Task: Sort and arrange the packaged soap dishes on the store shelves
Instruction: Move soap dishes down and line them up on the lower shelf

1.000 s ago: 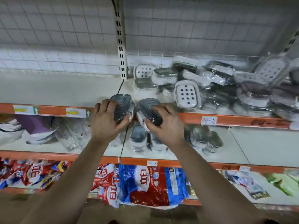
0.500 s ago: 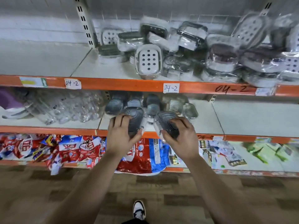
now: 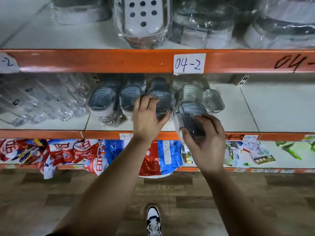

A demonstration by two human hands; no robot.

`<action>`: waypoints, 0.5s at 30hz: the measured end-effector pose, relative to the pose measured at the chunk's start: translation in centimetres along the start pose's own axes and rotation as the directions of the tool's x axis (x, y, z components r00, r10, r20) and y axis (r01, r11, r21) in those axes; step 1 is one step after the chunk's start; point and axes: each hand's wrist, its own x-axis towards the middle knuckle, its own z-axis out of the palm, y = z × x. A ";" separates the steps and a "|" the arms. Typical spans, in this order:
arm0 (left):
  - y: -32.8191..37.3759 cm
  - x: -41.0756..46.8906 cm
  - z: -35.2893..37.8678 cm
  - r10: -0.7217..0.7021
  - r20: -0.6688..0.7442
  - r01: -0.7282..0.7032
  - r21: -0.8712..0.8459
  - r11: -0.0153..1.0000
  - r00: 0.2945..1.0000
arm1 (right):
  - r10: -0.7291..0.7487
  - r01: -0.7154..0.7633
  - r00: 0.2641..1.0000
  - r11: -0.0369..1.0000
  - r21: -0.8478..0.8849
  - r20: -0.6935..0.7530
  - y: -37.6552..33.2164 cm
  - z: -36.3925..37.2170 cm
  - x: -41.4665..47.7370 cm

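Observation:
My left hand (image 3: pixel 148 118) grips a dark grey packaged soap dish (image 3: pixel 161 99) over the middle shelf (image 3: pixel 226 124), right beside two matching dark dishes (image 3: pixel 102 100) that stand in a row there. My right hand (image 3: pixel 205 142) holds a second dark grey packaged soap dish (image 3: pixel 190 114) near the shelf's front edge. Behind it stand clear soap dishes (image 3: pixel 212 100). On the upper shelf a white perforated soap dish (image 3: pixel 143 17) leans in its wrapper among other wrapped dishes (image 3: pixel 204 26).
Clear plastic items (image 3: pixel 42 101) fill the left of the middle shelf. Orange shelf rails carry a label reading 04-2 (image 3: pixel 188 63). Red and blue bags (image 3: pixel 81 154) crowd the bottom shelf. My shoe (image 3: pixel 153 220) stands on the wood-pattern floor.
Both hands have carried the two dark dishes down from the upper shelf's edge to the middle shelf. The left dish now sits beside the row; the view has moved closer.

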 end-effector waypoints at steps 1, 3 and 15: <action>-0.2 0.6 1.0 -0.007 0.006 0.007 0.005 1.000 1.000 | -0.004 0.004 1.000 1.000 0.011 0.002 0.2 0.5 0.1; -0.6 1.6 2.6 -0.036 0.027 0.035 0.029 0.999 0.999 | 0.002 -0.002 1.000 1.000 0.024 0.001 0.7 1.4 -0.1; -2.3 4.0 6.2 -0.056 0.134 0.025 0.220 0.975 0.989 | 0.027 -0.026 0.999 1.000 -0.011 0.040 2.1 3.2 -1.4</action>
